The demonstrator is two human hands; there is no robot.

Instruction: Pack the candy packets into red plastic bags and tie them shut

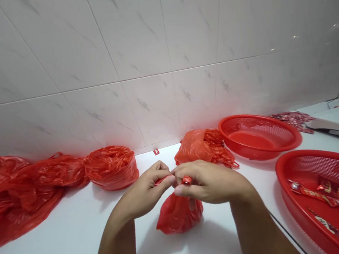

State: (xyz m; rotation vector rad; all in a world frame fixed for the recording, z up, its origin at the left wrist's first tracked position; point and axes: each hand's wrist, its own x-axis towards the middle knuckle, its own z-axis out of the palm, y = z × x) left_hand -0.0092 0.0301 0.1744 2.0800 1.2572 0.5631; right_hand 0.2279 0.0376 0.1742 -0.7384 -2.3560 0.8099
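So, far left, a heap of crumpled red plastic bags (27, 190) is sprawling over the white counter (79, 245), and a rounder red bag bundle (110, 167) is sitting right up against it. Near the wall, a tiny red packet (156, 152) is lying by itself, showing pale print that's too small to read.

In the middle, the left hand (150, 189) is pinching twisted red plastic. It belongs to a small filled plastic bag (180, 214), which is hanging or resting just below both hands, can't tell which. The bag is looking shiny, thin and slightly see-through, bulging at the bottom, wrinkling up toward its gathered neck, and I'm not spotting any writing on it. The right hand (211, 181) is clamping down on the gathered top too, a red tuft poking out of its curled fingers, and the fingertips of both hands are meeting.

Behind the right hand, a folded stack of red bags (200, 146) is leaning close to a round red colander (257, 136). Past that, red-and-white packets (294, 120) are piling up beside a white-topped appliance (338, 123). Front right, a bigger red colander (305, 209) is holding wrapped snacks (337, 198); one wrapper is showing big pale letters, maybe "COCO", but the blur is winning.
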